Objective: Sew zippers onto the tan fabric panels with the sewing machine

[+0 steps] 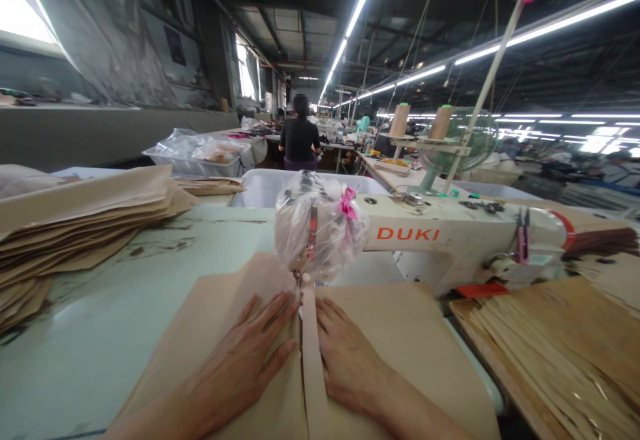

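My left hand (235, 367) lies flat with fingers stretched out on a tan fabric piece (210, 320) on the sewing table. My right hand (347, 360) lies flat on the fabric just right of a narrow tan strip (311, 360) that runs between both hands toward the needle. The white DUKI sewing machine (450, 237) stands right behind; its head is wrapped in clear plastic (320, 227) tied with a pink ribbon. Both hands press the fabric on either side of the strip, close to the presser foot.
A stack of tan fabric pieces (85, 220) lies at the left on the pale green table (100, 333). Another stack (560, 353) sits at the right. Thread cones (400, 120) and a green fan (460, 143) stand behind. A person in black (299, 140) sits farther back beside white bins (260, 187).
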The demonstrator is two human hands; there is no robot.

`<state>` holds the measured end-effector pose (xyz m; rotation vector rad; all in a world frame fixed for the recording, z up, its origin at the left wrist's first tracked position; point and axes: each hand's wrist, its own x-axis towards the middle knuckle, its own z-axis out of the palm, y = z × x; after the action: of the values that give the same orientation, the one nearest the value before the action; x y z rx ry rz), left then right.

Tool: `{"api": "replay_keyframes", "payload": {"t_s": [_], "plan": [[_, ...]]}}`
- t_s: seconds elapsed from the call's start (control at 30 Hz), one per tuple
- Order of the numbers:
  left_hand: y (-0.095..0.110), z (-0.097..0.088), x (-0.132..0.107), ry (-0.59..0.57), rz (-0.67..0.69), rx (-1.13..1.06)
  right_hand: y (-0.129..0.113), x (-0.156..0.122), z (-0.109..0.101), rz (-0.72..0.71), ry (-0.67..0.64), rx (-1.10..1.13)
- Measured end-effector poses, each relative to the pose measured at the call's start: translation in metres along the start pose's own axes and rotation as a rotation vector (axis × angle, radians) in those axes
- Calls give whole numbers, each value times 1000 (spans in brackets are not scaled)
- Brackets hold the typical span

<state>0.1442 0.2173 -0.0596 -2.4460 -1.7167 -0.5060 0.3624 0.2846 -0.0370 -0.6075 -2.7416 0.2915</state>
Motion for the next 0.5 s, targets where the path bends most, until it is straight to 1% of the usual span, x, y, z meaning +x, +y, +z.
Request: {"api": "replay_keyframes", "payload": {"t_s": [0.1,0.13,0.17,0.27,0.3,0.33,0.37,0.43,0.5], "plan": [[2,-1,3,8,-23,-2,3,1,-4,-5,-12,58],[2,-1,4,4,-41,-1,5,1,-7,14,5,93],[3,-1,5,-1,-55,2,8,3,-11,60,51,126],[2,2,4,5,-63,19,14,8,-23,244,302,150],[2,4,3,17,-53,26,15,10,-25,263,356,132],[1,5,2,31,-40,34,16,13,-26,236,365,111],[1,6,0,45,-28,42,16,14,-24,177,334,91],[0,6,-2,74,-3,56,17,16,-16,56,219,54],[-1,6,-2,93,18,63,19,16,-5,-12,127,5]]}}
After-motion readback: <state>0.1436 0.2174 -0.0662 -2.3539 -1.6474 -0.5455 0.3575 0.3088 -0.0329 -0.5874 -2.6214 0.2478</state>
